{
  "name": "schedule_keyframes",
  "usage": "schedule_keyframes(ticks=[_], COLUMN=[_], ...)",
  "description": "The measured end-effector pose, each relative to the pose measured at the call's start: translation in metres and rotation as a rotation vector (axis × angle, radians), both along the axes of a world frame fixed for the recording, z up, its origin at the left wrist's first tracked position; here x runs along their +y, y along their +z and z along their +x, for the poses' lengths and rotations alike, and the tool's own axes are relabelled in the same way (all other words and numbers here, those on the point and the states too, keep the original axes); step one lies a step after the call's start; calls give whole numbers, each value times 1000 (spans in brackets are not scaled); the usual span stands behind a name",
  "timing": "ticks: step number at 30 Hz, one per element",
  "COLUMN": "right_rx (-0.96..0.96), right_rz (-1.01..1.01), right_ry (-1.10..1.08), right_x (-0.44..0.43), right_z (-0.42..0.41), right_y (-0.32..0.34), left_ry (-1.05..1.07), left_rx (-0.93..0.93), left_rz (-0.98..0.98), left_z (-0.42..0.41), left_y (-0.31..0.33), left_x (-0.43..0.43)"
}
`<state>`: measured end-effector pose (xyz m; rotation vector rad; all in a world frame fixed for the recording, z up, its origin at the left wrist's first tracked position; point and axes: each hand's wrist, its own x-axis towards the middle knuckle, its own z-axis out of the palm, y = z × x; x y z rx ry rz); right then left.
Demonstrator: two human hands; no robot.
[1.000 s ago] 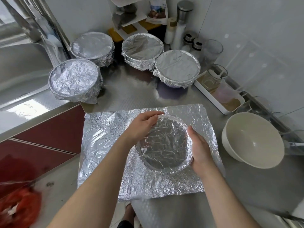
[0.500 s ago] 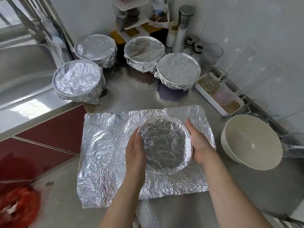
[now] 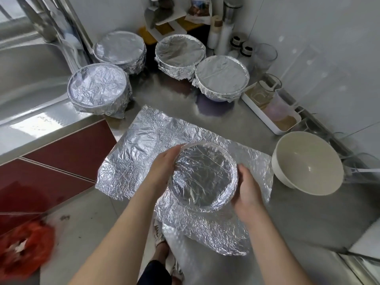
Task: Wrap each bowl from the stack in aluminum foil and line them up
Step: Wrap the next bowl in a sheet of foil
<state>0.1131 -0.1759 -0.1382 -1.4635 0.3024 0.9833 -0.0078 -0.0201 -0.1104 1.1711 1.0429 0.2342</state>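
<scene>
A bowl (image 3: 203, 177) sits under a crinkled sheet of aluminum foil (image 3: 156, 145) on the steel counter, the foil pressed into its round top. My left hand (image 3: 164, 167) presses the foil against the bowl's left side. My right hand (image 3: 248, 192) cups the foil against its right side. Several foil-wrapped bowls stand at the back: one (image 3: 98, 89) near the sink, one (image 3: 120, 50) behind it, one (image 3: 180, 53) in the middle and one (image 3: 222, 79) to the right. A bare white bowl (image 3: 308, 163) stands at the right.
A steel sink (image 3: 24, 64) lies at the left. A white tray (image 3: 273, 112) with cups sits by the right wall, with bottles and jars (image 3: 224, 27) and a small shelf behind. The counter's front edge drops to the floor, where a red bag (image 3: 22, 247) lies.
The foil sheet and the bowl have turned and slid toward me, so the sheet now lies at an angle and hangs over the counter's edge. Both hands have stayed on the bowl's sides.
</scene>
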Motion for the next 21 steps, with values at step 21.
schedule_keyframes(ticks=[21], right_rx=[-315], right_rz=[-186], right_ry=[226], right_x=[-15], right_z=[-31], right_y=[33], left_ry=[-33], left_rx=[-10], left_rz=[24], left_z=[-31], left_y=[-3], left_x=[-39])
